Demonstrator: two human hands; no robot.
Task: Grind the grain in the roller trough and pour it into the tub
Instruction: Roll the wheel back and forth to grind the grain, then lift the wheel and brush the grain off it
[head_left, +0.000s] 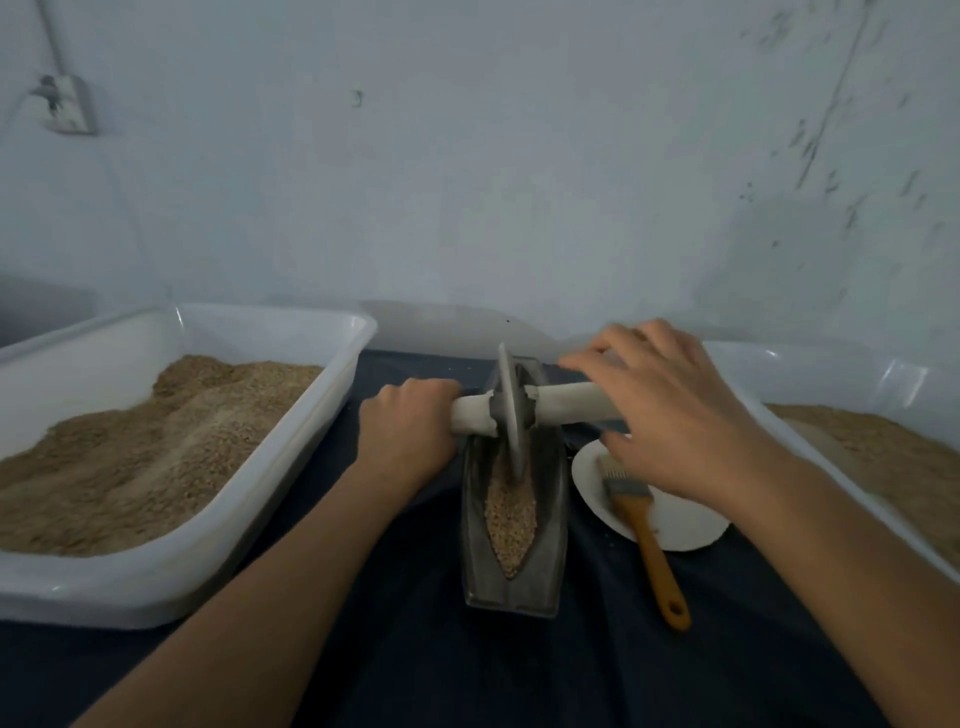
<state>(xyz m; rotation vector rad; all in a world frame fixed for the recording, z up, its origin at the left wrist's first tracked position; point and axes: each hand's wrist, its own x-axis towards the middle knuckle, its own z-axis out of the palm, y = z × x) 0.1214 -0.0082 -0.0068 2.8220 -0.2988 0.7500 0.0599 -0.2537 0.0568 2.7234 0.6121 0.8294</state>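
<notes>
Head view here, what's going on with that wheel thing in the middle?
A person is grinding grain in a dark roller trough. The left hand grips one end of the wheel's handle; the right hand lies over the other end with fingers spread. The wheel stands toward the trough's far end. White tubs of grain sit at left and right. A brush rests on a plate.

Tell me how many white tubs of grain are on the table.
2: one tub on the left of the trough, one tub on the right, partly cut off by the frame edge.
</notes>
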